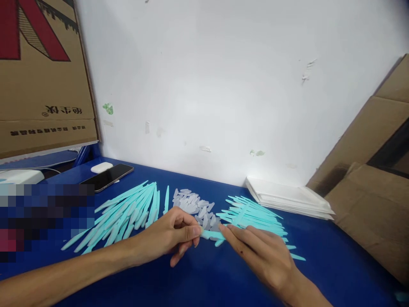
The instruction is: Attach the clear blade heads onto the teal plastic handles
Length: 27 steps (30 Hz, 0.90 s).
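Note:
A slim turquoise eyebrow razor (212,235) spans the gap between my two hands, just above the blue table. Its left end is pinched by the thumb and forefinger of my left hand (179,232); whether a cap sits under those fingertips is hidden. My right hand (260,251) grips the other end, palm down, fingers covering it. Right behind my hands lies a heap of small translucent caps (193,202). A pile of turquoise razors (255,213) lies beyond my right hand. Another fanned pile (128,215), with pale covered ends, lies behind my left forearm.
A single razor (166,199) lies between the left pile and the caps. At the back left are a phone (108,177) and a white case (101,167). White flat sheets (287,197) are stacked by the wall. Cardboard boxes (47,85) flank both sides.

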Each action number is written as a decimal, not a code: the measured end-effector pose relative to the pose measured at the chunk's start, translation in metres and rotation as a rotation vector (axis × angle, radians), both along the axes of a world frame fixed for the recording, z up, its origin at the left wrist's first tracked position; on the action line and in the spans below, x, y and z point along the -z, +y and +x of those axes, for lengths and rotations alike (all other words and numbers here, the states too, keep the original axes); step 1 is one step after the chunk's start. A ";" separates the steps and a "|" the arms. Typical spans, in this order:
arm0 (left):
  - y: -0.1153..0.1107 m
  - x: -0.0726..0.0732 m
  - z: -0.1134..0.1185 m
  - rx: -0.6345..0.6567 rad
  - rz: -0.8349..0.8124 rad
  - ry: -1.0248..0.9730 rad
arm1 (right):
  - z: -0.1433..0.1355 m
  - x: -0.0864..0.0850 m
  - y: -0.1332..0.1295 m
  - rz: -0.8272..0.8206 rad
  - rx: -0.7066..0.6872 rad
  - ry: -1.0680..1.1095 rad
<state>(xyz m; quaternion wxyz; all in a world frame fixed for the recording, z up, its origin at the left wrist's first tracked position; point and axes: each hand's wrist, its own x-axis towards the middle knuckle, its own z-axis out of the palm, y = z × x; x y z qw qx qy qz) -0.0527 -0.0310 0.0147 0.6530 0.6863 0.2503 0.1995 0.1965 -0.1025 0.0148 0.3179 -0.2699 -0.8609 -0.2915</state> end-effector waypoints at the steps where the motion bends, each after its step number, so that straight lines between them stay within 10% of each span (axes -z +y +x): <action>1: 0.000 0.000 0.000 0.001 -0.006 0.000 | 0.000 -0.001 0.000 0.006 0.003 -0.006; 13: 0.015 -0.010 -0.010 -0.048 0.025 -0.183 | 0.027 -0.014 0.013 0.165 0.234 -0.061; 27: 0.061 -0.021 -0.033 -0.572 0.131 -0.140 | 0.031 -0.011 0.019 0.173 0.290 0.015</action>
